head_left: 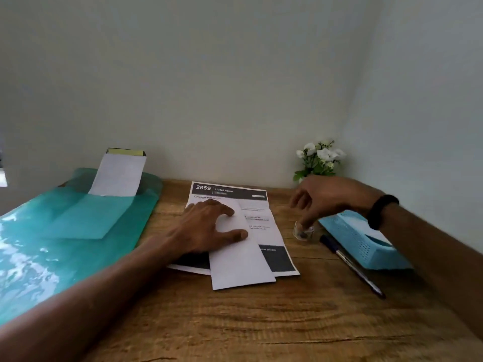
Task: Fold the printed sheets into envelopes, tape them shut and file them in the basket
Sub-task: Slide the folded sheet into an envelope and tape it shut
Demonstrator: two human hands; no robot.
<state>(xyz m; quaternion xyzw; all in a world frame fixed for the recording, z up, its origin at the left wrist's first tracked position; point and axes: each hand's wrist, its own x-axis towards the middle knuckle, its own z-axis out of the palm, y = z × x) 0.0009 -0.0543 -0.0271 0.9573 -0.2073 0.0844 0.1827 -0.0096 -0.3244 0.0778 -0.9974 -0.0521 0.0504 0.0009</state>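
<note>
A folded white sheet (241, 254) lies slantwise on a stack of printed sheets (261, 212) headed "2659 LIVING ROOM" in the middle of the wooden table. My left hand (209, 226) presses flat on the folded sheet with its fingers spread. To the right, my right hand (324, 197) reaches down and pinches the top of a small clear tape roll (303, 233) that stands on the table. At the back left, a folded white envelope (117, 176) leans in a dark basket (126, 152) with a yellow edge.
A teal plastic folder (52, 236) covers the left side of the table. A light blue tissue box (366, 244) sits at the right, with a dark pen (352, 267) lying beside it. White flowers (318, 158) stand in the back right corner by the wall.
</note>
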